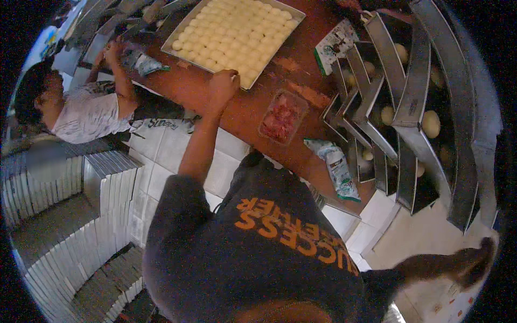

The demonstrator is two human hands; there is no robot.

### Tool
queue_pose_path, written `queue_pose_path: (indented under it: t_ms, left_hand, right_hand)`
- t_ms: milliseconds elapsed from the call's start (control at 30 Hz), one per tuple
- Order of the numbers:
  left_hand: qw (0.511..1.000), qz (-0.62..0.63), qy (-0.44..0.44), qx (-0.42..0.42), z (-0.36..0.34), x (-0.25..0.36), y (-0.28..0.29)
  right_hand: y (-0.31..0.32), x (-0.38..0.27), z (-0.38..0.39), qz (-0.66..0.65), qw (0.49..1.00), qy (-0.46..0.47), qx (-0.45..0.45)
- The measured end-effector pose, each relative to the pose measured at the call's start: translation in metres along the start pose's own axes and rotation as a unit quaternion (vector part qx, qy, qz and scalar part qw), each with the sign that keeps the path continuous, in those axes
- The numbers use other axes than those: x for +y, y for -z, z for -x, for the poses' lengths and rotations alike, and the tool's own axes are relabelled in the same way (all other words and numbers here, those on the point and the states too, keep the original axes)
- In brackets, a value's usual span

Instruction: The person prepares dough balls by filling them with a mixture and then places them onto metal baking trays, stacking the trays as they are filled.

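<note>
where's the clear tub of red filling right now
In the head view, the clear tub of red filling sits mid-table on the brown table, right of the left hand, below the tray of dough balls.

A clear tub of red filling (282, 117) sits on the brown worktop (253, 102) just beside the grip. Well apart from it, metal racks (414, 102) hold dough rounds (431, 124). Two green-and-white packets (338, 171) lie near the racks. Stacked metal trays (70, 215) stand far off.

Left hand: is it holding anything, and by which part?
The left hand rests its fingers on the near rim of the metal tray of pale dough balls; a closed grip cannot be told.
</note>
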State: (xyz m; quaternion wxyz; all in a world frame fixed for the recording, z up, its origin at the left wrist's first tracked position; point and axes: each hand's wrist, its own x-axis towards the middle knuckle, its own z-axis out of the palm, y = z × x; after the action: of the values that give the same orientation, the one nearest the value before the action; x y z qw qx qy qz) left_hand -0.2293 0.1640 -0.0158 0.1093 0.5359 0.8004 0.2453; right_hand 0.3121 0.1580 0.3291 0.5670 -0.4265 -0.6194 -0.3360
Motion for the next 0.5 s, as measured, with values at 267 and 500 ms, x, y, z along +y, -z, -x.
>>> queue_pose_path:
  t_ms: [267, 500]
  left_hand:
    - [0.941, -0.212, -0.045, -0.261, -0.056, -0.014, -0.071]
    - [0.940, -0.241, -0.038, -0.237, -0.071, -0.005, -0.092]
  right_hand:
    - [0.010, -0.103, 0.159, -0.175, 0.899, -0.157, -0.370]
    - [0.031, -0.097, 0.268, -0.183, 0.758, -0.361, -0.511]
